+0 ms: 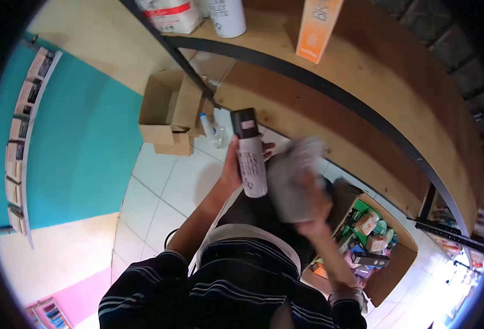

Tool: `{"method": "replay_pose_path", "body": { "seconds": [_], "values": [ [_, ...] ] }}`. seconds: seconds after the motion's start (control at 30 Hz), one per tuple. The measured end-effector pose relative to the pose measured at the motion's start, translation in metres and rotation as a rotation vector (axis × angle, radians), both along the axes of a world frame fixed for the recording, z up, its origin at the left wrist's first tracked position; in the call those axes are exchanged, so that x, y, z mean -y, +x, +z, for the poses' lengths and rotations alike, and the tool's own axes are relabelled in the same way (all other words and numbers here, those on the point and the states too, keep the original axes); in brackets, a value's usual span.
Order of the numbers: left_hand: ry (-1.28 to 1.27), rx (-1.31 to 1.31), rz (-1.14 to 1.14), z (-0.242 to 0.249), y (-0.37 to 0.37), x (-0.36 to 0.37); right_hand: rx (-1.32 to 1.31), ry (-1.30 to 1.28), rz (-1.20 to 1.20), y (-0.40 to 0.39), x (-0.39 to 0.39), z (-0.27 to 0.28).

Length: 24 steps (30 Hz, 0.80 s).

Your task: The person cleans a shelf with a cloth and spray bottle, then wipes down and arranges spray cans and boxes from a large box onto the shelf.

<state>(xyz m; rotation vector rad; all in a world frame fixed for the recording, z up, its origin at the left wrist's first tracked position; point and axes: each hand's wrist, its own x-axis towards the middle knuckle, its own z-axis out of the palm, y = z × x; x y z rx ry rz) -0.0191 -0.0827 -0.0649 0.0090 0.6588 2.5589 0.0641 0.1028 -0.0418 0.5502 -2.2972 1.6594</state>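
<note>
My left hand [232, 169] is wrapped round a pale lilac bottle [252, 164] with a black cap and dark lettering, held upright in front of my lap. Close by on the right, my right hand [314, 204] is closed on a grey cloth [292, 178]. Both the cloth and that hand are smeared by motion. A small gap seems to lie between cloth and bottle.
Above stands a wooden shelf with an orange box [320, 30], a white bottle [228, 17] and a white pack [171, 15]. A carton of mixed products [401, 268] sits at lower right. An opened cardboard box [157, 104] and a clear spray bottle [218, 137] are on the tiles.
</note>
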Motion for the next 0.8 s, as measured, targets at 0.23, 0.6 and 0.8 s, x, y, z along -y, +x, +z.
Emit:
{"method": "replay_pose_path", "body": {
  "seconds": [0.23, 0.6, 0.8],
  "values": [
    [-0.027, -0.149, -0.143, 0.022, 0.009, -0.071, -0.255, 0.310, -0.128, -0.033, 0.028, 0.065],
    [-0.422, -0.588, -0.097, 0.090, 0.009, -0.071, -0.227, 0.204, -0.356, 0.000, 0.022, 0.052],
    [-1.108, -1.188, 0.153, 0.137, 0.026, -0.074, 0.303, -0.936, -0.430, -0.015, 0.009, 0.090]
  ]
}}
